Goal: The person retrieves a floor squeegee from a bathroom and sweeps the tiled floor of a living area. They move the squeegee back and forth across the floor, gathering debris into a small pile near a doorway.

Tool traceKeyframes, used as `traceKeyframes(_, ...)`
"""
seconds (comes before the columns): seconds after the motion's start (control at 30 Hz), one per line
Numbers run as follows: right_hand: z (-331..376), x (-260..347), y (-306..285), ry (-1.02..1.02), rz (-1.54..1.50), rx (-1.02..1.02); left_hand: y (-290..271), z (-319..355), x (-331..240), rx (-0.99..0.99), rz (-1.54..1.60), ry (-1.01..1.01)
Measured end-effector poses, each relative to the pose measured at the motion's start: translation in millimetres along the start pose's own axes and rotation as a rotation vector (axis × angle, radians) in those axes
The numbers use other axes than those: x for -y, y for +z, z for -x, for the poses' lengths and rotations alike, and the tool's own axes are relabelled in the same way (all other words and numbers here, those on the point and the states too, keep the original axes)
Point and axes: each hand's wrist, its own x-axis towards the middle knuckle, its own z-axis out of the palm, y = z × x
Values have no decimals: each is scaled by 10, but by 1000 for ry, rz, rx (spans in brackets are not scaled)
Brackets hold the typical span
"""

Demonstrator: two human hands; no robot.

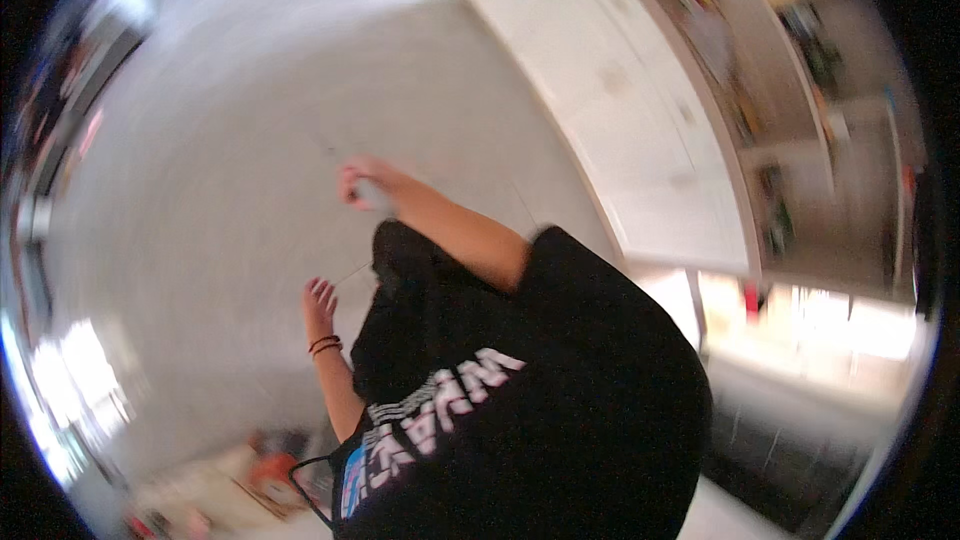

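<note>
My right hand (352,178) is out in front of my body, fingers curled around a small light-grey object (374,196). Motion blur hides what kind of thing it is. Lower and further left, my left hand (319,302) hangs beside my black shirt (560,370), its fingers loosely extended with nothing visible in them. Dark bands (325,344) circle that wrist. Neither hand touches any furniture.
Grey floor (230,160) stretches ahead and left. On the right runs a white cabinet (620,90) beside shelves (800,170) holding several blurred items. An orange-red round object (275,480) lies at lower left. Bright windows (80,385) show at the left rim.
</note>
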Motion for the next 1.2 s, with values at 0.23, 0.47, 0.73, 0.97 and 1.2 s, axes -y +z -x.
traceKeyframes(0.23,-882,-417,-733,-317,51,-263,396,-907,-1115,-2,-268,-258)
traceKeyframes(0.47,-1543,39,-1829,561,-1283,-316,1191,-2275,-2196,-130,-642,-207)
traceKeyframes(0.73,-3038,1131,-1927,847,-896,-372,1713,-3521,-2888,-150,-704,-121)
traceKeyframes(0.97,-5043,1139,-2227,740,-580,-488,2142,-4744,-4184,90,-1088,-23)
traceKeyframes(1.2,-6575,1494,-2635,694,-856,-549,3606,-5315,-6149,28,-270,7)
